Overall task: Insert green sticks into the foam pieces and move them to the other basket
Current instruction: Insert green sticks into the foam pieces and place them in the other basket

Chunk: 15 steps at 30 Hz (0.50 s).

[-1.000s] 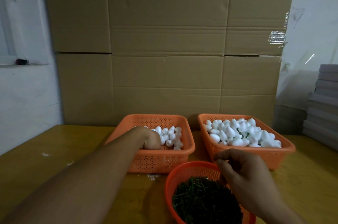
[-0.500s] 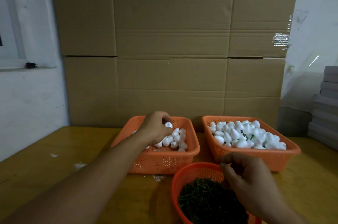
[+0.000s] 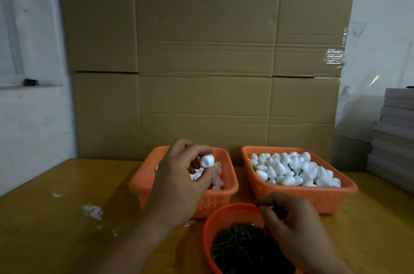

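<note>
**A:** Yellow-brown wooden tabletop (image 3: 51,235) fills the bottom of our view, flecked with white foam crumbs (image 3: 93,211). What lies closest to us?

**B:** Nearest is a round orange plastic mesh basket (image 3: 233,212) heaped with short dark green sticks (image 3: 242,249). Our right hand (image 3: 298,229) rests over its right side, fingertips drawn together at the far rim. It seems to pinch something small and dark, probably one stick, but we cannot tell for sure.

**A:** And the left hand?

**B:** Our left hand (image 3: 181,182) is raised a little farther off, pinching a single white egg-shaped foam piece (image 3: 207,161) between thumb and fingertips, above the left rectangular orange plastic basket (image 3: 221,193).

**A:** How do the two line up?

**B:** The foam piece sits up and to the left of the right fingertips, well apart. We judge the hands must meet, with the stick pointed into the foam.

**A:** Beyond that?

**B:** Loose foam pieces (image 3: 218,180) lie in the left basket. The right rectangular orange basket (image 3: 331,197) is piled high with finished foam pieces (image 3: 291,169), green stems showing among them.

**A:** The room?

**B:** A wall of flattened brown cardboard (image 3: 206,61) stands behind, white wall (image 3: 33,128) left, stacked grey boards (image 3: 394,139) right.
</note>
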Tool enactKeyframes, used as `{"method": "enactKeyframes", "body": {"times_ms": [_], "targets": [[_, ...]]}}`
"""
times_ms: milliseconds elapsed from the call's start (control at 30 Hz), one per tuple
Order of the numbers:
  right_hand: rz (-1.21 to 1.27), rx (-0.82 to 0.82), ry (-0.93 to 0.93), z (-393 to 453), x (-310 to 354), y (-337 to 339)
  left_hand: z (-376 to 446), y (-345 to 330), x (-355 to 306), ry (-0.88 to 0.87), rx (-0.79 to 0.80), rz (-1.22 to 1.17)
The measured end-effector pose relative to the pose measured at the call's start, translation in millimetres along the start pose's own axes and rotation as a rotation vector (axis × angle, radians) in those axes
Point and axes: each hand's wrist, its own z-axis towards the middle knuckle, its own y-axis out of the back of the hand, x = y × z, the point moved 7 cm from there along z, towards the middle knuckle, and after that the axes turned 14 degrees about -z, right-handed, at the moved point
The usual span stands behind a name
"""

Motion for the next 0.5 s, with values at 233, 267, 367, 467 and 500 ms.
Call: {"method": "enactKeyframes", "body": {"times_ms": [233,267,367,467,500], "targets": [[-0.012,0.001,0.021,1.2,0.2,-1.2,-29.8,-4.1,-12.3,0.031,0.050,-0.162],[-0.014,-0.006,0.024,1.1,0.0,-0.8,-33.5,-6.9,-9.5,0.076,0.074,-0.226],[-0.030,-0.010,0.037,0.9,-0.3,-1.3,-44.1,-16.3,-2.7,0.189,0.140,-0.386],[-0.078,0.024,0.063,-0.2,1.3,-5.5,-48.9,-21.2,-4.2,0.205,0.186,-0.444],[-0.100,0.034,0.080,-0.6,2.9,-6.9,-49.4,-22.0,-5.6,0.197,0.205,-0.429]]}}
